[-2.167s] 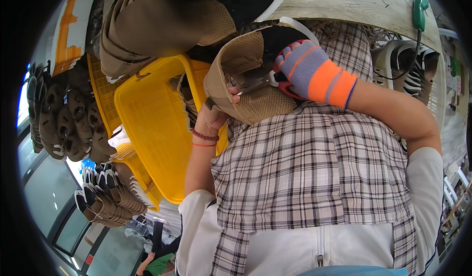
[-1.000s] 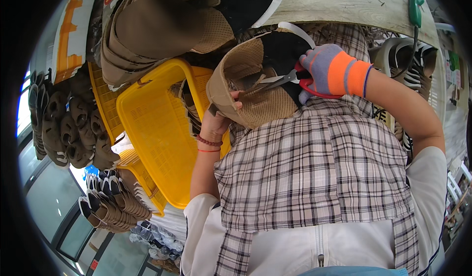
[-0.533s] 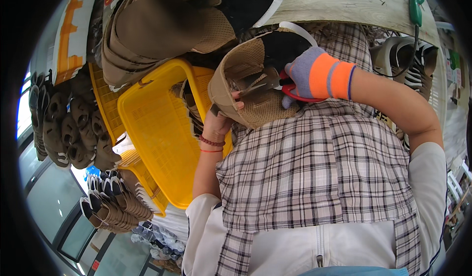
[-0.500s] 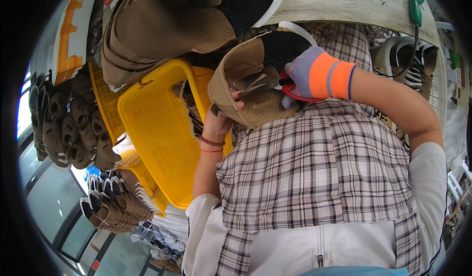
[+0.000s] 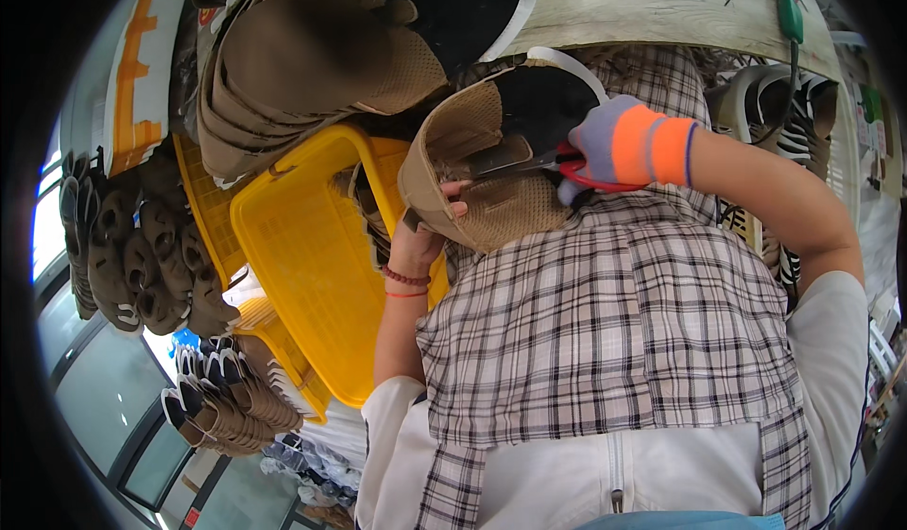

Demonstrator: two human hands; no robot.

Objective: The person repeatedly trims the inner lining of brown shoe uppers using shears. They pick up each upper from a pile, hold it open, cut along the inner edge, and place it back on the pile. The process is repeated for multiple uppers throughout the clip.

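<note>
A tan mesh shoe upper (image 5: 515,213) with a black lining and a white rim rests over my lap. My left hand (image 5: 425,232) grips its near left side, with fingertips curled over onto the inner face. In a grey and orange knit glove, my right hand (image 5: 605,147) is closed on red-handled scissors (image 5: 570,169). Their blades reach into the hollow of the upper, close to a brown tongue-like flap. The exact spot where the tips end is hard to make out.
Stacked brown uppers (image 5: 293,67) sit at the far left, beside a pale wooden tabletop (image 5: 642,6). A yellow plastic basket (image 5: 312,256) stands left of my lap. More uppers hang and lie at the left (image 5: 227,393). A green handled tool (image 5: 792,6) with a cord is at the far right.
My right hand has drawn slightly up and to the right with the scissors, so more of the blades shows. My left hand still holds the upper in nearly the same place.
</note>
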